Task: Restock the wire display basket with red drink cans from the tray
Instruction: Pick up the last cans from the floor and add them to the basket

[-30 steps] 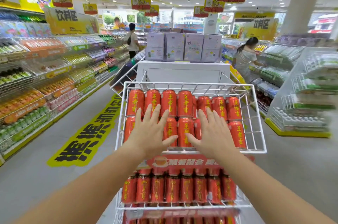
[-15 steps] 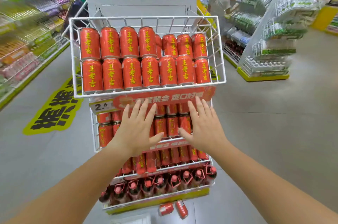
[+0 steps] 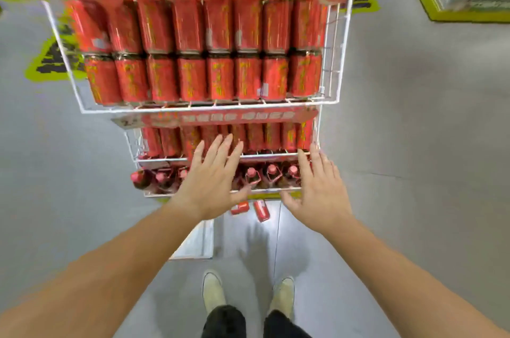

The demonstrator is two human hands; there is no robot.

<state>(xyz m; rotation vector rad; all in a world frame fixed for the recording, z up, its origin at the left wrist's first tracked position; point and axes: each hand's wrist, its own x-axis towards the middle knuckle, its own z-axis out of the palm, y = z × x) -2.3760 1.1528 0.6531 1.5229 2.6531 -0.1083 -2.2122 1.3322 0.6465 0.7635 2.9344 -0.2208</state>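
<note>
A white wire display stand fills the upper view; its middle basket (image 3: 329, 101) is packed with two rows of red drink cans (image 3: 220, 78). A lower basket (image 3: 162, 159) holds more red cans, and red-capped bottles (image 3: 271, 172) sit on the bottom tier. Two loose red cans (image 3: 260, 209) lie on the floor at the stand's foot. A pale flat tray (image 3: 197, 241) lies on the floor, partly hidden by my left arm. My left hand (image 3: 212, 183) and right hand (image 3: 320, 191) hover flat, fingers spread, in front of the lower tiers, holding nothing.
Grey shop floor surrounds the stand. A yellow floor sticker (image 3: 55, 59) lies at the left. A shelf unit with a yellow-green base (image 3: 441, 12) stands at the upper right. My two shoes (image 3: 212, 290) are just below the tray.
The view has tilted steeply down from the top basket to the lower tiers and the floor. Both hands have dropped from the top basket to the lower baskets, still spread and empty.
</note>
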